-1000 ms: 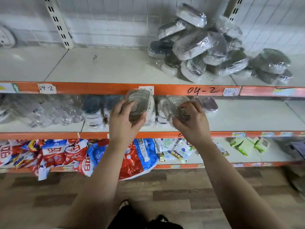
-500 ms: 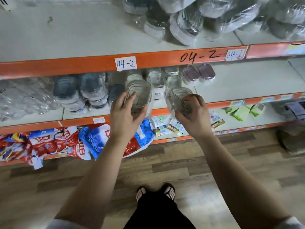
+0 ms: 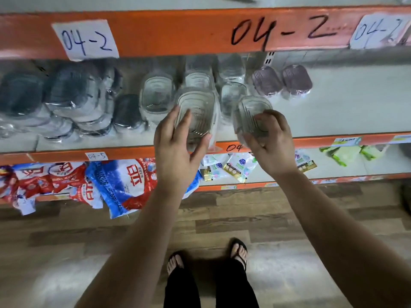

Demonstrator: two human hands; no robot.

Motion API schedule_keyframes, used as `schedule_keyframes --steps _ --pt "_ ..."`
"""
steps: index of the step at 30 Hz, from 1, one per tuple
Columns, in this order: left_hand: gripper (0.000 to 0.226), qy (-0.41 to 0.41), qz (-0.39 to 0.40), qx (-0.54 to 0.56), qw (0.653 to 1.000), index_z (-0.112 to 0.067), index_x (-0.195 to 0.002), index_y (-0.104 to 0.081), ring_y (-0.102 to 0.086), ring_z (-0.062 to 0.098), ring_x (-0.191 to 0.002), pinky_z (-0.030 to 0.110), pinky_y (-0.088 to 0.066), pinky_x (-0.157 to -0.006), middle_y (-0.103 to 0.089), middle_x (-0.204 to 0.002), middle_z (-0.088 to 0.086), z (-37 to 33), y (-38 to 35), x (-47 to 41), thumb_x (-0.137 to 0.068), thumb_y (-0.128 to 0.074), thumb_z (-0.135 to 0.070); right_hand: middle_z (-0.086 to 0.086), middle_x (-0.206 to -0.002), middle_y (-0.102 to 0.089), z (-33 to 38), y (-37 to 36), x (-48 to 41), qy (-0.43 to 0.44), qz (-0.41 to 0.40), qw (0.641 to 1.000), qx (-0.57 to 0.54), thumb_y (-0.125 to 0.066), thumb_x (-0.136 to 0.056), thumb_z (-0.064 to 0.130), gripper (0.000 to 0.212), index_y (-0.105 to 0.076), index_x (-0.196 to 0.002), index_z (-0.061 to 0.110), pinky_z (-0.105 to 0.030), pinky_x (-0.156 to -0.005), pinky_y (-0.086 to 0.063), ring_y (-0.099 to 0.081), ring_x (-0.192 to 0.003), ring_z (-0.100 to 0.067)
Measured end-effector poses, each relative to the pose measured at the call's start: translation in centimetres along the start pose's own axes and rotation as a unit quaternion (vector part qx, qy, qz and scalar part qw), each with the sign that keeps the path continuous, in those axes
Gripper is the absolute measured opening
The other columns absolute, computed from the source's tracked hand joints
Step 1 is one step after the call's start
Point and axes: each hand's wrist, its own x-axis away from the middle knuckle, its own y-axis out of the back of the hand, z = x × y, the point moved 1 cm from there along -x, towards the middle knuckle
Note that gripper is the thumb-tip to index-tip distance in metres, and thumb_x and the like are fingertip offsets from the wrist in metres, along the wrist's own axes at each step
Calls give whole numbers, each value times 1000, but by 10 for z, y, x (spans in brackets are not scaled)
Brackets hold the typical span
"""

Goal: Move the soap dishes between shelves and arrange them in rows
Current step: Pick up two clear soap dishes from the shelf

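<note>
My left hand grips a clear plastic-wrapped soap dish at the front edge of the middle shelf. My right hand grips a second clear soap dish just to its right. Behind them on that shelf stand several clear soap dishes in rows, two purple soap dishes to the right, and dark soap dishes piled in wrap to the left.
The orange beam of the upper shelf, labelled 04-2, crosses the top. The lowest shelf holds red and blue bags, small packets and green packs. Below are the wooden floor and my feet in sandals.
The view has tilted down and closer to the middle shelf; the top shelf's pile has left the frame. Both hands still hold their dishes, now lower, at the middle shelf's front.
</note>
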Motion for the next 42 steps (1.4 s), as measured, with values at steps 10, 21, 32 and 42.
schedule_keyframes --steps 10,21,32,42 --pt "56 42 -88 -45 994 -1 -132 -59 -43 25 -128 28 -30 -112 -51 -139 20 -10 -51 -8 -97 -58 -45 -22 -123 -54 -73 -37 -99 55 6 998 6 -60 -89 40 48 -62 -115 0 -46 -93 -49 -56 -111 -39" --pt "57 50 -83 -68 993 0 -131 -59 -41 25 -129 24 -25 -113 -51 -139 23 12 -77 -4 -96 -59 -45 -23 -127 -48 -72 -96 -206 111 18 990 84 -61 -92 42 46 -59 -117 4 -42 -85 -48 -51 -112 -42" --pt "55 45 -74 -81 993 0 -129 -60 -45 29 -127 23 -27 -111 -53 -136 24 10 -85 -5 -96 -60 -43 -15 -137 -46 -69 -110 -217 127 65 977 161 -49 -97 48 47 -55 -127 12 -48 -85 -52 -44 -123 -39" --pt "56 32 -72 -68 995 -1 -130 -60 -45 29 -129 35 -33 -112 -52 -138 23 -3 -99 -10 -97 -58 -45 -13 -148 -41 -79 -94 -200 127 96 978 135 -46 -99 37 48 -49 -140 13 -45 -100 -40 -41 -127 -41"
